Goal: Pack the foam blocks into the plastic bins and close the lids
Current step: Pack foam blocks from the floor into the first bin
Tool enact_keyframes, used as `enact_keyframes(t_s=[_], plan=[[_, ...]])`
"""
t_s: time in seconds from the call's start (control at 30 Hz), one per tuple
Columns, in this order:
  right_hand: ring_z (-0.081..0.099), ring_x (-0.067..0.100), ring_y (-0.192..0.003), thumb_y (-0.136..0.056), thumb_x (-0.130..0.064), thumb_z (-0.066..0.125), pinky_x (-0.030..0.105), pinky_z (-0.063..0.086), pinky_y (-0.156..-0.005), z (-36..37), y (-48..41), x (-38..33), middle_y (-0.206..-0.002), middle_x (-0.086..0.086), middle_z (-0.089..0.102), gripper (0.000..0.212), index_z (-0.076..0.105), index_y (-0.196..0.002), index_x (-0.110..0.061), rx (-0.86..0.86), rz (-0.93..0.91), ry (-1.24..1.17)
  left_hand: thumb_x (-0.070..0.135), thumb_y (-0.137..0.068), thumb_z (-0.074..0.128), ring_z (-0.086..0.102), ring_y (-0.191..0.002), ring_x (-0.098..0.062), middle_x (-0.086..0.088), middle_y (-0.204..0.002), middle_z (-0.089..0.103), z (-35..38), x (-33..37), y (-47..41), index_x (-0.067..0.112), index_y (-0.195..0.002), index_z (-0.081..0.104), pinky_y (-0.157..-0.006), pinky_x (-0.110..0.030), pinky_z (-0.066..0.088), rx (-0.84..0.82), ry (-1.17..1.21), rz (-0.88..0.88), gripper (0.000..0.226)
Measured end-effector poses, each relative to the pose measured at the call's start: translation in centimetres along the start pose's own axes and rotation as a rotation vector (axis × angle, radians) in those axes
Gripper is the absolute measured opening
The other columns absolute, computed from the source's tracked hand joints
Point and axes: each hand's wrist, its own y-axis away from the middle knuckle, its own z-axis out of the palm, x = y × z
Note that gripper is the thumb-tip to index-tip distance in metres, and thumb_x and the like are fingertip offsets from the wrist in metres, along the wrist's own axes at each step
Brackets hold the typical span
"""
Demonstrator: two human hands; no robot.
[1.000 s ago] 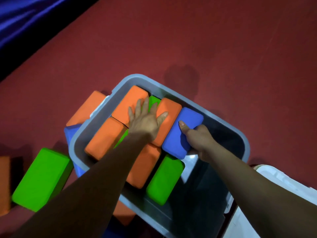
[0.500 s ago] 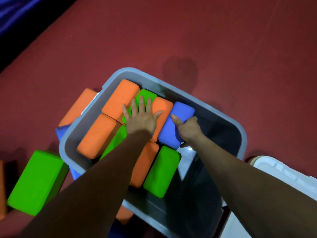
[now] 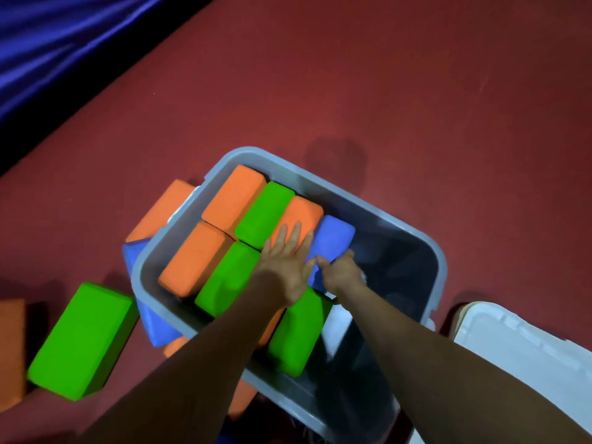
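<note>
Floor [image 3: 416, 107]: red, matte, flat. Cloth [image 3: 48, 43]: blue, glossy, folded, along the far-left edge. Bin [image 3: 150, 267]: grey translucent plastic, rounded corners, open, on the floor at centre; its left part is packed and its right part looks dark. Lid [image 3: 528, 354]: white ribbed plastic, just right of the bin. Loose blocks, matte foam bricks with rounded edges: a green one [image 3: 80, 341] on the floor left of the bin, an orange one [image 3: 11, 350] at the frame edge, and an orange [image 3: 160, 209] and a blue one [image 3: 157, 328] against the bin's left wall. Packed blocks, side by side: two orange [image 3: 234, 197] at the left, then two green [image 3: 264, 214], then the orange block [image 3: 304, 213], then the blue block [image 3: 334, 237] tilted against it, with a green block [image 3: 298, 334] nearer the person. Left hand [image 3: 285, 264]: flat, fingers straight, pressing the orange block. Half a second ago it lay across the far green block, which is now uncovered. Right hand [image 3: 341, 272]: curled round the blue block's near end, thumb on top, as before. The blue block now sits closer against the orange block.
</note>
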Motion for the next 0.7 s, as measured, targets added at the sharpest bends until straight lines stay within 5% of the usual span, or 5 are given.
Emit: enact_keyframes(t_s=[0.1,0.27,0.4,0.53,0.7], plan=[[0.057,0.04,-0.12,-0.098,-0.048,0.053,0.041,0.045,-0.095,1.5,-1.0,1.0,-0.13,0.025,0.06,0.067,0.032,-0.14,-0.002,0.109,-0.024,0.068,0.048,-0.094,0.03,0.033,-0.145,-0.039,-0.015,-0.16,0.03,1.4,-0.7,-0.2,0.016,-0.153,0.038,-0.109,-0.06,0.036,0.144,-0.086,0.045,0.067],[0.061,0.036,-0.111,-0.092,-0.057,0.057,0.05,0.051,-0.094,0.5,-1.0,1.8,-0.13,0.012,0.063,0.067,0.041,-0.142,-0.016,0.058,-0.084,-0.069,0.051,-0.093,0.037,0.02,-0.151,-0.033,-0.011,-0.165,0.019,2.4,-0.5,0.2,0.019,-0.157,0.027,-0.116,-0.055,0.024,0.164,-0.129,0.034,0.073],[0.054,0.034,-0.121,-0.089,-0.069,0.05,0.049,0.051,-0.086,0.4,2.1,1.7,-0.142,0.012,0.05,0.085,0.035,-0.144,-0.007,-0.045,0.085,-0.148,0.053,-0.091,0.039,0.025,-0.15,-0.028,-0.008,-0.163,0.025,2.4,-0.9,0.4,0.014,-0.157,0.027,-0.117,-0.052,0.026,0.146,-0.082,-0.009,0.078],[0.065,0.033,-0.098,-0.088,-0.066,0.055,0.043,0.057,-0.064,1.6,5.4,3.4,-0.11,0.009,0.061,0.066,0.051,-0.117,-0.007,-0.232,0.208,-0.147,0.05,-0.09,0.035,0.018,-0.152,-0.027,-0.011,-0.165,0.019,2.7,-1.2,2.2,0.006,-0.157,0.021,-0.118,-0.053,0.025,0.143,-0.076,0.005,0.082],[0.071,0.034,-0.084,-0.066,-0.06,0.065,0.052,0.062,-0.061,5.1,1.6,7.4,-0.099,0.016,0.07,0.059,0.061,-0.1,-0.011,-0.12,0.112,-0.146,0.051,-0.094,0.032,0.011,-0.153,-0.027,-0.01,-0.166,0.012,3.2,-1.6,2.3,0.007,-0.158,0.016,-0.12,-0.053,0.021,0.15,-0.074,0.01,0.08]])
